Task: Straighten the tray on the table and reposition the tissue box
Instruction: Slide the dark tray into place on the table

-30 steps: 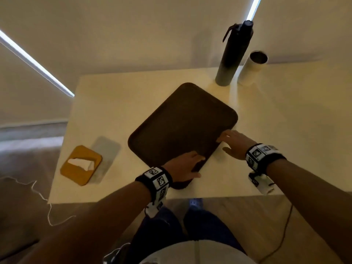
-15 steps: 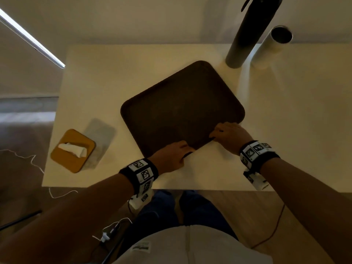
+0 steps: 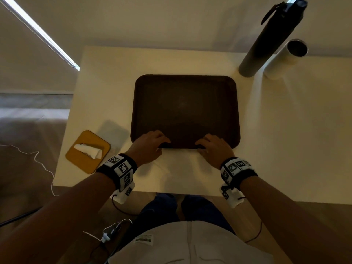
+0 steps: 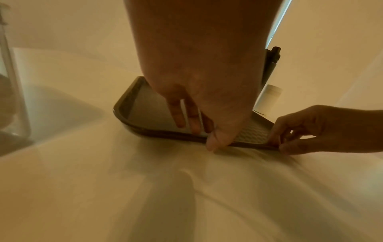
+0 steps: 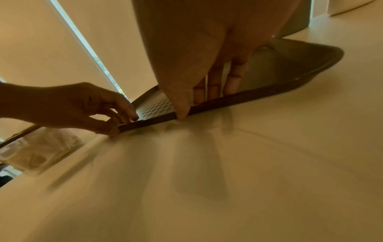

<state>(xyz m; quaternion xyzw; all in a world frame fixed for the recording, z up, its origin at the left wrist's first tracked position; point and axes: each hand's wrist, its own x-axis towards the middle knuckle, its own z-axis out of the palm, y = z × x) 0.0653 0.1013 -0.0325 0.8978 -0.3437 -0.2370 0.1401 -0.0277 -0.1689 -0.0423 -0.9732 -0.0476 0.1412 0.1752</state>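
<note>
A dark brown tray (image 3: 184, 109) lies flat in the middle of the white table (image 3: 285, 130), its sides parallel to the table's edges. My left hand (image 3: 152, 143) pinches the tray's near rim on the left, thumb on the outside and fingers (image 4: 178, 117) inside the tray (image 4: 143, 113). My right hand (image 3: 211, 147) pinches the same rim on the right; its fingers (image 5: 234, 81) lie inside the tray (image 5: 290, 68). A tissue box (image 3: 87, 151) with a mustard top and a white tissue sticking out sits near the table's front left corner, left of my left wrist.
A tall dark bottle (image 3: 266, 40) and a white cylinder cup (image 3: 283, 60) stand at the back, just right of the tray's far right corner. The table's near edge runs close behind my wrists. A white cable (image 3: 43, 168) trails on the floor at the left.
The tray has turned from a diagonal lie to square with the table. Both hands stayed on its near rim and moved with it.
</note>
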